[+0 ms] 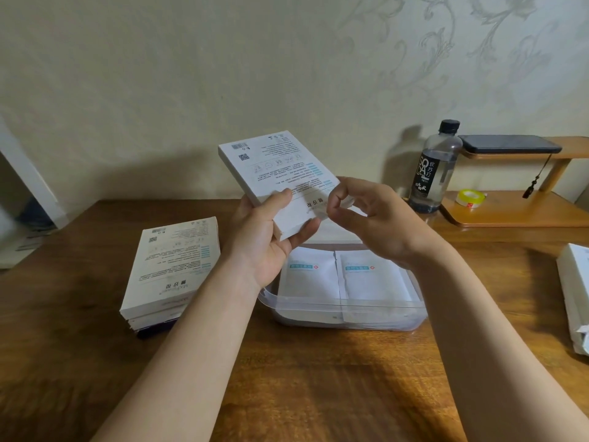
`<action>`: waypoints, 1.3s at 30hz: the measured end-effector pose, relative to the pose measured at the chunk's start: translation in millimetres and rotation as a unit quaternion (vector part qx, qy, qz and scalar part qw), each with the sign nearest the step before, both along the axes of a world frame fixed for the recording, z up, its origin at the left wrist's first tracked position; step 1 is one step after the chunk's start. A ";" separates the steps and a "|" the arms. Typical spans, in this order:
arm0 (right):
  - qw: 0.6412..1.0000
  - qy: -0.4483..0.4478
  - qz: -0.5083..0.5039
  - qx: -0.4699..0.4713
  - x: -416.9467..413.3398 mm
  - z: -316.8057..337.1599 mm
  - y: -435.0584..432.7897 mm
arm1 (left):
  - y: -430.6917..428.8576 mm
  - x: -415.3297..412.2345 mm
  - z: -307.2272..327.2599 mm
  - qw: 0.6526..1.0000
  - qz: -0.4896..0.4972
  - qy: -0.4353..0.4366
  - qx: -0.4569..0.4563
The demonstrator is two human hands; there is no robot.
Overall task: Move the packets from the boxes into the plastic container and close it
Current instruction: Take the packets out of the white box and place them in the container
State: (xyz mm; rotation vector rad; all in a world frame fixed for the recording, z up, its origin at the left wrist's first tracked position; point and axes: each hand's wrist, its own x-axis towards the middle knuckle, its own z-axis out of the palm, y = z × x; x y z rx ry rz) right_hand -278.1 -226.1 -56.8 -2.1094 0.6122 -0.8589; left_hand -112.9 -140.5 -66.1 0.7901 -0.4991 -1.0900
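Left hand [271,237] grips the flat white cardboard box [277,167] by its near end, right hand [369,215] pinches its near-right corner, both above the clear plastic container [350,306] and its open rim.

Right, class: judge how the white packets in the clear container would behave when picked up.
Probably floppy: the packets look thin and flat. Likely light, being so thin. Their smooth white faces may slip over one another inside the container.

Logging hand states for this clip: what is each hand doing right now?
Left hand: holding the white box.
Right hand: fingers curled, pinching that box's near end.
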 end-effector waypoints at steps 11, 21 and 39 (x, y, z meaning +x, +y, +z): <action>0.998 -0.018 0.028 0.052 -2.1 3.3 3.6 | -1.2 4.3 -1.3 0.999 0.015 0.033 0.001; 0.999 -0.015 0.021 0.033 -3.0 3.0 3.6 | -2.7 6.2 -2.1 0.998 0.034 0.043 -0.007; 0.910 -0.191 -0.057 0.364 11.9 3.8 0.4 | -3.0 1.2 -4.1 0.998 -0.037 0.019 -0.056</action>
